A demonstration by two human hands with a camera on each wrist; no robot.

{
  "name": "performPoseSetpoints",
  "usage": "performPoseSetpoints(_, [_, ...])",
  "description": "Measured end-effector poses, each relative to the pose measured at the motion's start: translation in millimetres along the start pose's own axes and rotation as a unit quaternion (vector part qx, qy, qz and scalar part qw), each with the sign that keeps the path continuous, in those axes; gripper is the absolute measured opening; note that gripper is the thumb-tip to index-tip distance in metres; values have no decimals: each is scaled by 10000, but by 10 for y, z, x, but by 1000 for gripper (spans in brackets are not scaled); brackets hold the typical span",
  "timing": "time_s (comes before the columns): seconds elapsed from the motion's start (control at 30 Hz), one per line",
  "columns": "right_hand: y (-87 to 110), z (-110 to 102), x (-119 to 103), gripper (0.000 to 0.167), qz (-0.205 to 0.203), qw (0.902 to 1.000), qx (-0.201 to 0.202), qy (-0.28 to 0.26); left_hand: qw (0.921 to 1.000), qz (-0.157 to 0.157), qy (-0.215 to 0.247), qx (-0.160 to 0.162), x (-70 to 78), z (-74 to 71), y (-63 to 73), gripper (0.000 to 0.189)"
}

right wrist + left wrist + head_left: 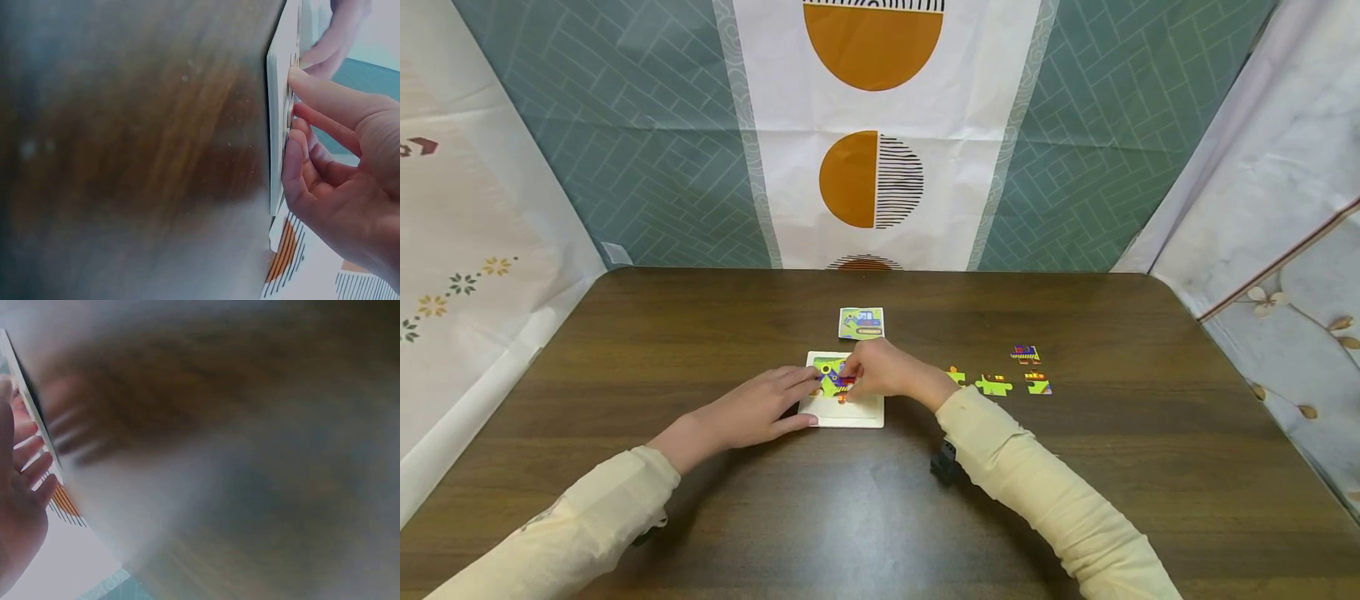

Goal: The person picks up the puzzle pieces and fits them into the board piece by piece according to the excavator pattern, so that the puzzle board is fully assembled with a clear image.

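Observation:
A white puzzle board lies on the table, with yellow-green and purple jigsaw pieces in its upper left. My left hand rests at the board's left side, fingers extended over its edge and the pieces. From the right, my right hand reaches over the board and pinches a small puzzle piece at the fitted pieces; the fingers partly hide it. In the right wrist view, thumb and fingertips of the right hand meet at the face of the board.
Behind the board lies a picture card showing a digger. Several loose pieces lie to the right, among them a green one, a corner piece and a purple one. Patterned cloth hangs behind the wooden table.

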State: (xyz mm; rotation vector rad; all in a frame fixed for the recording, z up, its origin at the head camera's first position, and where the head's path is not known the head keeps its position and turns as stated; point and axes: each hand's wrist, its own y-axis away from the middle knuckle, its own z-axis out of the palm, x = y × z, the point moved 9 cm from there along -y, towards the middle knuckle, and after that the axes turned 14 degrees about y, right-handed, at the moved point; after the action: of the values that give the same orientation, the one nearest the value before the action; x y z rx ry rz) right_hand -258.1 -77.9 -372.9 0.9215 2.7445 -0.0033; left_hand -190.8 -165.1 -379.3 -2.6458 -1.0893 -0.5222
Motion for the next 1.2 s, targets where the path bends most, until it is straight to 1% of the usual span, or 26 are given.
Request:
performPoseSetpoints(0.13, [-11, 5, -7, 30, -30, 10000, -33, 48, 9989, 372, -172, 224, 89, -52, -61, 46])
performPoseSetpoints(0.23, [-10, 10, -8, 30, -18, 10000, -51, -7, 9984, 520, -127, 181, 128, -21, -91, 48])
performPoseSetpoints(0.33, [-8, 10, -6, 29, -38, 10000, -3, -70, 9990, 433, 114, 3, 128, 36, -97, 54])
performPoseSetpoints(0.47, [-18, 18, 13, 28, -28, 9998, 26, -172, 9989, 117, 395, -212, 85, 75, -68, 58])
performPoseSetpoints(0.53, [-23, 26, 27, 28, -3, 9998, 8, -199, 9983, -12, 477, -337, 62, 95, -52, 59])
performPoseSetpoints(0.63, [-25, 31, 38, 28, -29, 9997, 4, -229, 9971, -122, 550, -503, 43, 123, -36, 61])
performPoseSetpoints(0.73, [-22, 24, 41, 29, -66, 9996, 11, -267, 9971, -131, 487, -572, 39, 138, -28, 62])
performPoseSetpoints(0.93, [-19, 23, 66, 28, -26, 9995, -107, -309, 9986, 117, 172, -492, 66, 137, -30, 61])
performPoseSetpoints(1.03, [-13, 24, 72, 25, -38, 9993, -127, -337, 9987, 201, 99, -461, 81, 137, -31, 61])
performPoseSetpoints(1.2, [-7, 17, 47, 22, -167, 9990, -51, -400, 9987, 181, 110, -471, 74, 148, -21, 61])
